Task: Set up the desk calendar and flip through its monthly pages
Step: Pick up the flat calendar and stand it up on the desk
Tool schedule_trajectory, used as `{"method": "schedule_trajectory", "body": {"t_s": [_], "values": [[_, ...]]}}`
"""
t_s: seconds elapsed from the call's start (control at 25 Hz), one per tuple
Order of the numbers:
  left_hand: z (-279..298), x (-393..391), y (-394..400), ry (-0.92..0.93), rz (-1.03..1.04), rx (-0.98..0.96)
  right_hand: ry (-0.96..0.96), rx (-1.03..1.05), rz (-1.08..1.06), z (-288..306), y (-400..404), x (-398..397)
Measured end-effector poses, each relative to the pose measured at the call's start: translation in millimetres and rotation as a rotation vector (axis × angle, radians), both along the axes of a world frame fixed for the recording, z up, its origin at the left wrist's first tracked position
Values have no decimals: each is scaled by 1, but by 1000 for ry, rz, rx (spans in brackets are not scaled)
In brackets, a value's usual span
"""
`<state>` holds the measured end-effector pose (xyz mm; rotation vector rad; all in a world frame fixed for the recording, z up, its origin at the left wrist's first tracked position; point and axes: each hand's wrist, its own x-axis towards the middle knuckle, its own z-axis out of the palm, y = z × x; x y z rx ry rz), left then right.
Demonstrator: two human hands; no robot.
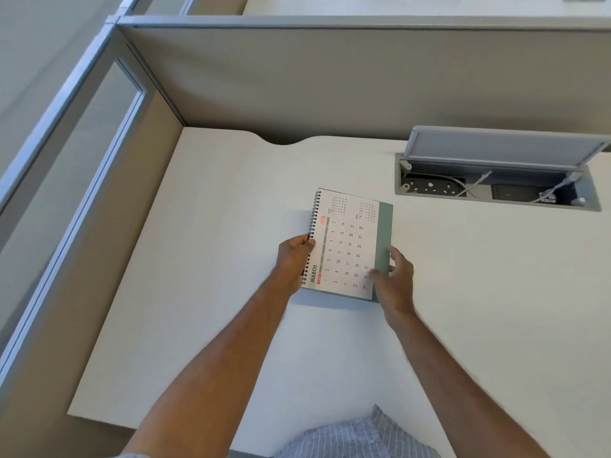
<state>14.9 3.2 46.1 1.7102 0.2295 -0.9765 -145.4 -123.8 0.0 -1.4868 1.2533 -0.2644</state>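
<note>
Right now the desk calendar [350,242] is held a little above the desk [205,259], with its spiral binding turned to the person's left and the March page facing up. It hovers just short of the open cable box [496,190], on the side nearer the person. The left hand [294,259] grips the binding edge, its fingers [305,242] closed on the wire coil. The right hand [395,279] is at the opposite edge, thumb on the page corner and fingers loosely curled against the green backing board, closed lightly on that edge rather than clamped.

Judging from this, the stand has not been opened yet, since the backing lies flat behind the pages. The likely trouble is the right thumb catching several sheets at once, so a month gets skipped, or a sheet tearing at the coil holes if it is pulled sideways rather than swung over the wire. If the base is set down only partly spread, the calendar could slide flat on the smooth top.

Around the calendar the desk is pale and matte, with nothing else lying on it. Beyond the cable box, whose grey lid stands raised over sockets and white leads, beige partition panels [330,81] wall in the cubicle. A striped shirt [360,438] shows at the near edge.
</note>
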Motion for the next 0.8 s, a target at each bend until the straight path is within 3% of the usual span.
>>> {"method": "schedule_trajectory", "body": {"t_s": [0.28,0.36,0.48,0.64,0.8], "values": [[47,5,11,8,67,-34,119,-532,674,25,35,-18],[62,4,15,3,67,-59,84,-648,697,29,36,-21],[84,-3,18,-32,73,-136,-53,-799,569,45,37,-18],[102,-8,23,-90,104,-206,-201,-550,362,82,28,-11],[106,-9,39,-317,147,-56,-367,-114,202,117,12,1]]}}
